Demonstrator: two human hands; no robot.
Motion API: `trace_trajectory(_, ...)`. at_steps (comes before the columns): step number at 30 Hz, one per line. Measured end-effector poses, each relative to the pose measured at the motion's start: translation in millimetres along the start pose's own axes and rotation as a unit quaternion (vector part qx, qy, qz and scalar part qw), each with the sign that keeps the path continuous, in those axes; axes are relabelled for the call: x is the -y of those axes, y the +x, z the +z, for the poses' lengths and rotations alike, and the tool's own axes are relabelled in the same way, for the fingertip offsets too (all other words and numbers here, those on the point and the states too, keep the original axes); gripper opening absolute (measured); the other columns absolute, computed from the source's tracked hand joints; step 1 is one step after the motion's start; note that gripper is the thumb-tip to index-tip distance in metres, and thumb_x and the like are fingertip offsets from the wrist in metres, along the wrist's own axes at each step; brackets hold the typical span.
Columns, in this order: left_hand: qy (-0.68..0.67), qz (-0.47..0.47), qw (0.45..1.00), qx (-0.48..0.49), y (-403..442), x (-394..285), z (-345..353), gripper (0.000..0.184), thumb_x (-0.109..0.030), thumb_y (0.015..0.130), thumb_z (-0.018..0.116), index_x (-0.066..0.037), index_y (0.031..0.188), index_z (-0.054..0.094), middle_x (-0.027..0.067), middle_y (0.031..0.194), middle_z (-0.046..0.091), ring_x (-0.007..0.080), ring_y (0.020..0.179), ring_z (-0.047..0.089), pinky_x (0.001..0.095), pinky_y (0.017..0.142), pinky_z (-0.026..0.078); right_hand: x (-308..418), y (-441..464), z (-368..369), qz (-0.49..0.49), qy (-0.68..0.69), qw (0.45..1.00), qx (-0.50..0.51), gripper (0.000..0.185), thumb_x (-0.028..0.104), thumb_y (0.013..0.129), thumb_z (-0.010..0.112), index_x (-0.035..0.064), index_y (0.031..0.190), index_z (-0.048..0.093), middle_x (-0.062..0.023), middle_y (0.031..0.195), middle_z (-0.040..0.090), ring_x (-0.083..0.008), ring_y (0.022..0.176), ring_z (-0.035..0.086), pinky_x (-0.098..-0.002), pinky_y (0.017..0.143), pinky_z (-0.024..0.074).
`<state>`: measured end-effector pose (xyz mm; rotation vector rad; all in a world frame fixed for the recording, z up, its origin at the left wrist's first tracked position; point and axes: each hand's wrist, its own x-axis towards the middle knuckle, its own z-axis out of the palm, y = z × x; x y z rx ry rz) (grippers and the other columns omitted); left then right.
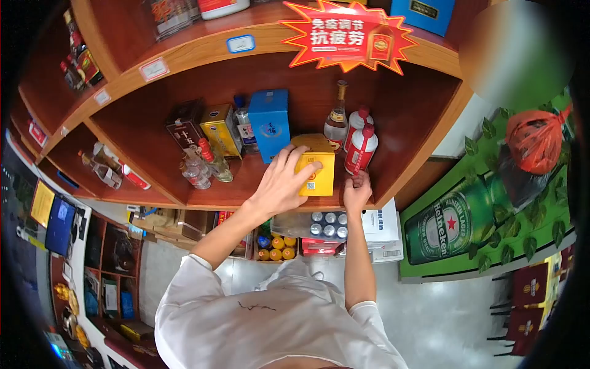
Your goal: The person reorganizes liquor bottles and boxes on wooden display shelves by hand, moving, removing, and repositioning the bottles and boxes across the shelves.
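My left hand (286,178) is closed around a yellow box (320,175), fingers over its top and side, at the shelf's front edge. My right hand (356,192) has its fingers curled at the foot of a white bottle with a red cap and red label (362,151); whether they grip it is unclear. A similar red-capped bottle stands partly hidden behind it. Just left of these is a clear bottle with a gold neck (336,123). A tall blue box (269,125) stands behind my left hand, and a round yellowish item (313,142) is partly hidden behind the yellow box.
Farther left on the wooden shelf (246,195) are a gold box (221,130), a dark box (187,126) and several small bottles (196,172). A red starburst sign (347,37) hangs from the upper edge. Shrink-wrapped cans (328,224) and cartons (381,230) sit below.
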<state>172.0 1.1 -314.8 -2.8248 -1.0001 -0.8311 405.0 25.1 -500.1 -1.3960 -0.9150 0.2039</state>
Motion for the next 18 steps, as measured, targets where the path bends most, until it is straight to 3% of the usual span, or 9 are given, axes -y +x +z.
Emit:
trace_trajectory(4, -0.038, 0.010, 0.999, -0.025, -22, -3, -16, 0.070, -0.014, 0.057, 0.086, -0.016, 0.121, 0.058, 0.0183, 0.143, 0.044, 0.0459, 0.133, 0.042, 0.0527, 0.108, 0.044, -5, 0, 0, 0.013, -0.001, 1.000, 0.009, 0.031, -0.003, 0.080, 0.066, -0.0033, 0.110, 0.065, -0.0081, 0.084, 0.069, -0.0138, 0.072, 0.063, -0.0310, 0.071, 0.0533)
trace_trajectory(7, -0.089, 0.000, 0.995, -0.054, -41, -6, -26, 0.068, -0.016, 0.056, 0.087, -0.016, 0.118, 0.060, 0.0179, 0.143, 0.044, 0.0460, 0.133, 0.042, 0.0531, 0.107, 0.045, -8, 0, -1, -0.043, -0.028, 0.999, 0.005, 0.032, -0.002, 0.081, 0.066, -0.0032, 0.113, 0.064, -0.0086, 0.085, 0.069, -0.0157, 0.077, 0.064, -0.0318, 0.075, 0.0531)
trace_trajectory(9, -0.139, -0.009, 0.987, -0.081, -53, -7, -34, 0.062, -0.017, 0.057, 0.087, -0.015, 0.113, 0.060, 0.0180, 0.142, 0.045, 0.0459, 0.131, 0.043, 0.0530, 0.106, 0.045, -12, -1, 0, -0.028, -0.007, 1.000, 0.004, 0.032, 0.001, 0.080, 0.066, -0.0029, 0.112, 0.065, -0.0119, 0.085, 0.070, -0.0221, 0.079, 0.067, -0.0364, 0.079, 0.0531)
trace_trajectory(11, -0.180, -0.017, 0.979, -0.097, -65, -7, -47, 0.061, -0.015, 0.058, 0.086, -0.014, 0.113, 0.060, 0.0194, 0.139, 0.045, 0.0463, 0.130, 0.044, 0.0531, 0.105, 0.046, -24, -1, 2, -0.040, 0.042, 0.998, 0.006, 0.031, 0.000, 0.080, 0.066, -0.0026, 0.112, 0.065, -0.0096, 0.090, 0.069, -0.0199, 0.080, 0.064, -0.0354, 0.078, 0.0528)
trace_trajectory(13, -0.192, -0.018, 0.972, -0.130, -79, -5, -65, 0.055, -0.014, 0.059, 0.086, -0.013, 0.106, 0.057, 0.0198, 0.135, 0.046, 0.0455, 0.124, 0.046, 0.0519, 0.100, 0.046, -10, -11, -3, -0.041, -0.017, 0.999, 0.009, 0.028, -0.003, 0.086, 0.065, -0.0005, 0.114, 0.063, -0.0059, 0.090, 0.067, -0.0151, 0.080, 0.063, -0.0303, 0.076, 0.0524)
trace_trajectory(15, -0.225, -0.059, 0.962, -0.144, -101, -1, -83, 0.056, -0.015, 0.059, 0.086, -0.013, 0.106, 0.057, 0.0198, 0.135, 0.047, 0.0449, 0.123, 0.046, 0.0515, 0.100, 0.046, -16, -21, 5, 0.031, 0.035, 0.998, 0.033, 0.032, -0.003, 0.087, 0.064, 0.0004, 0.119, 0.060, -0.0061, 0.090, 0.066, -0.0132, 0.079, 0.062, -0.0279, 0.073, 0.0515)
trace_trajectory(17, -0.258, -0.119, 0.948, -0.143, -123, 2, -100, 0.058, -0.017, 0.060, 0.087, -0.013, 0.108, 0.056, 0.0199, 0.135, 0.047, 0.0423, 0.128, 0.043, 0.0506, 0.107, 0.040, 35, -26, 22, -0.050, 0.075, 0.995, 0.052, 0.034, -0.002, 0.089, 0.063, 0.0018, 0.123, 0.058, -0.0063, 0.089, 0.066, -0.0123, 0.076, 0.061, -0.0264, 0.069, 0.0515)
trace_trajectory(18, -0.274, -0.151, 0.940, -0.134, -136, 1, -107, 0.058, -0.017, 0.060, 0.087, -0.013, 0.109, 0.055, 0.0200, 0.135, 0.047, 0.0407, 0.130, 0.041, 0.0499, 0.110, 0.037, 51, -20, 31, -0.105, 0.046, 0.990, 0.078, 0.032, 0.001, 0.091, 0.063, 0.0040, 0.123, 0.057, -0.0070, 0.089, 0.067, -0.0147, 0.072, 0.062, -0.0275, 0.067, 0.0562)
